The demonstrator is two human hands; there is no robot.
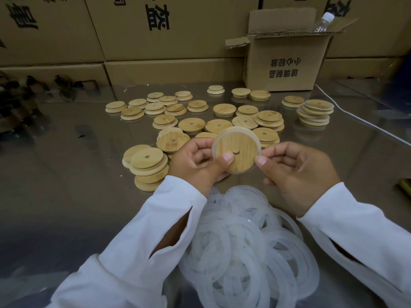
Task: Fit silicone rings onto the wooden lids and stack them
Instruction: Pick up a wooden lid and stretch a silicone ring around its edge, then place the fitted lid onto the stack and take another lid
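Left hand [195, 161] gripped lid [239, 150] tilted up; right hand [295, 172] pinched ring [258, 142] at rim, presumably to seat it.

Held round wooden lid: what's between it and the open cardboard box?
Loose round wooden lids on the glossy table separate held lid from cardboard box; head view.

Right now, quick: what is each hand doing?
Left hand: grips the wooden lid, thumb on its face.
Right hand: pinches the silicone ring at the lid's right edge.
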